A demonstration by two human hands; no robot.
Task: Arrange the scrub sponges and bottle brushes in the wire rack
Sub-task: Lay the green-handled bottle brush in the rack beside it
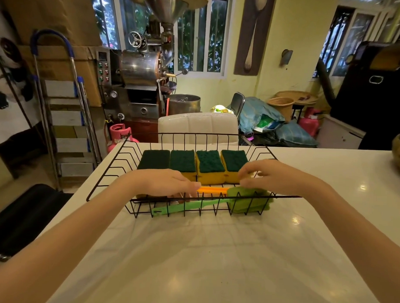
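Both my hands reach into the rack (126, 159) on the bench (213, 253).
My left hand (168, 183) pinches the orange brush (212, 190); my right hand (268, 174), fingers curled, rests on the green brush (249, 201) beside four sponges (208, 165).

Daylight enters through the windows (198, 38) far beyond the hands, leaving the room evenly bright. Small ceiling-light glare spots dot the glossy worktop (213, 253) near the hands. Shadows are soft. Wide-angle distortion bends the edges, and the forearms nearest the camera look slightly blurred.
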